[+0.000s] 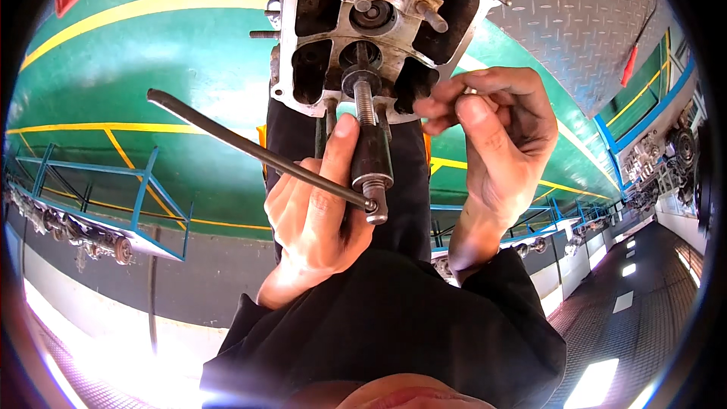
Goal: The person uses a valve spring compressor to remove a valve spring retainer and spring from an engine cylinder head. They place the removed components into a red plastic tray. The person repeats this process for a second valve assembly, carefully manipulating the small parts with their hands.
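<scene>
A grey metal cylinder head [303, 68] with round valve bores and dark ports fills the top centre. Standing against its near bore is a screw-type valve spring compressor [371, 155], with a threaded shaft, a dark sleeve and a long bent steel handle [250, 153] reaching out to the left. My left hand [322, 204] is closed around the compressor's near end from the left, its index finger stretched along the sleeve. To the right of the tool, apart from it, my right hand [500, 117] is raised in a pinch. A tiny pale bit shows between thumb and fingertips, too small to name.
Studs [432, 17] stick up from the cylinder head. A grey tread-plate surface [564, 23] lies at the upper right. Around me spreads a green floor [174, 38] with yellow lines. Blue-framed benches [113, 167] carrying metal parts stand at the left and right.
</scene>
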Demonstrator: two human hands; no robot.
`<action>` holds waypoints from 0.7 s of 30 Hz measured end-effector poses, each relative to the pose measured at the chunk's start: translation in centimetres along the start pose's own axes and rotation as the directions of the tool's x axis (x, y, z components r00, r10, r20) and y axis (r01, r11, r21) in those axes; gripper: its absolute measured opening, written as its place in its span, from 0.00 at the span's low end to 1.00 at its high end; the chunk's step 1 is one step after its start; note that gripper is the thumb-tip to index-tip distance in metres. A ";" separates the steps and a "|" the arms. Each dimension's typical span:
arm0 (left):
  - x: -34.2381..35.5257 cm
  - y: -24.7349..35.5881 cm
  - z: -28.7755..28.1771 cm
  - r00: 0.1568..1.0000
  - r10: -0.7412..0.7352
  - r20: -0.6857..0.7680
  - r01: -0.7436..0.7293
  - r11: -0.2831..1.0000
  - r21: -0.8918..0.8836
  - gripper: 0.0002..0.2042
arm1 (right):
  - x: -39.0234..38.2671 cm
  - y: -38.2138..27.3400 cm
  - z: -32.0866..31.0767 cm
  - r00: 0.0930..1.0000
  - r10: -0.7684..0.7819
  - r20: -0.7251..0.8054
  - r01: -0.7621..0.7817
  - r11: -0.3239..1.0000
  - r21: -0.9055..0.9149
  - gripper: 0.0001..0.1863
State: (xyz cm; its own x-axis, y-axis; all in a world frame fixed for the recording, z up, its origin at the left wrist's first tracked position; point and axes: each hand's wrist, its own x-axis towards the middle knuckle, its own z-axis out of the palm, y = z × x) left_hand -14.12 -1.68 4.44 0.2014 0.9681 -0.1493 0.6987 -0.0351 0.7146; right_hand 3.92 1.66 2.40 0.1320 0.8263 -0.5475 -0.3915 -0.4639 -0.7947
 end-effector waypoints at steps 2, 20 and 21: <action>0.0 0.0 0.0 1.000 0.009 0.000 -0.009 1.000 0.010 0.20 | 0.1 0.2 0.6 0.998 -0.014 -0.069 0.014 1.000 -0.001 0.14; 1.3 0.6 0.2 0.979 -0.201 0.046 0.204 0.975 -0.092 0.23 | -1.9 -0.8 1.6 0.955 0.283 -0.089 -0.293 0.946 -0.139 0.11; 1.4 0.6 0.2 0.975 -0.215 0.052 0.219 0.971 -0.099 0.23 | -1.8 -0.5 2.0 0.952 0.267 -0.151 -0.283 0.954 -0.098 0.09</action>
State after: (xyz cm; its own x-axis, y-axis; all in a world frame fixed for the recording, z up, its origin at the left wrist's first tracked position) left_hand -13.28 -0.42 4.51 0.0821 0.9387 -0.3348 0.6545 0.2025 0.7284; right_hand 2.04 1.02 4.31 0.1591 0.6142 -0.7729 -0.3213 -0.7080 -0.6288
